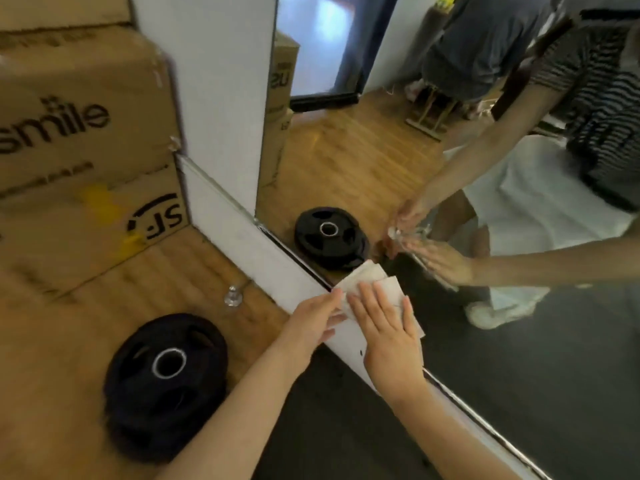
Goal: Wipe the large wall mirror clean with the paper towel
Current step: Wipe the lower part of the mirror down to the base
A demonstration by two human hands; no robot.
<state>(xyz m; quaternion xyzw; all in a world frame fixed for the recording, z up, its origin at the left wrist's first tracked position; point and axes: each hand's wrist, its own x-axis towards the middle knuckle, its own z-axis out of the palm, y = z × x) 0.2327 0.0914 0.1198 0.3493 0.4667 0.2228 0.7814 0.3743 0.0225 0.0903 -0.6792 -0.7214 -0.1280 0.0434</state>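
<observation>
Low against the bottom edge of the mirror (450, 161), two bare hands work a folded paper towel (367, 282) that lies across the white ledge (284, 271) running under the glass. The right hand (384, 327) lies flat on the towel with fingers straight and spread, pressing it down; its grip is open-palmed, not pinching. The left hand (311, 323) comes in from the side, and its fingertips touch the towel's near corner; whether they pinch it or merely steady it is too blurred to tell. Just beyond the right fingertips, the towel's far end reaches the mirror's lower edge, and both hands appear again in the reflection. Well to the left of the grip, a black weight plate (166, 379) lies on the wooden floor (62, 341), with a small clear knob-like object (232, 295) nearer the ledge and cardboard boxes (79, 133) stacked farther back. Likely risks, as a judgement only: the towel now sits mostly on the ledge, so a stroke from here could clean the ledge and miss the glass. The towel already looks slightly soiled, so it might smear grime across the mirror. A flat palm gives little hold, and the towel could slip or bunch. Bare fingertips overrunning its edge would leave prints on the glass.
</observation>
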